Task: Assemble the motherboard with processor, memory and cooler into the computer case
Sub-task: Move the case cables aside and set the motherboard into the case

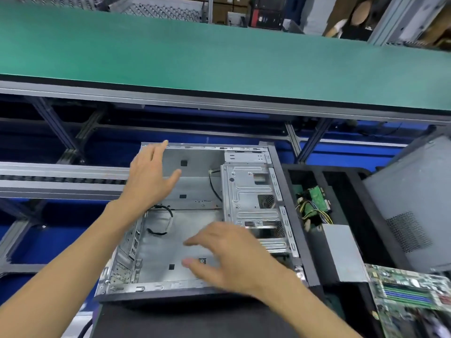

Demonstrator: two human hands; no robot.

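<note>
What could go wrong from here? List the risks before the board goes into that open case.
1. A loose black cable lies looped on the floor of the computer case; the motherboard, waiting at the right, could pinch it when seated.
2. Both the left hand and the right hand hover open over bare sheet-metal edges, which may cut or snag.
3. The drive cage crowds the right side, so the board might knock it going in.

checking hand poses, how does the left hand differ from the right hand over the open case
The left hand reaches to the computer case's far left rim, fingers straight. The right hand hovers lower over the near floor, fingers spread and blurred. Both are open and hold nothing.
</note>
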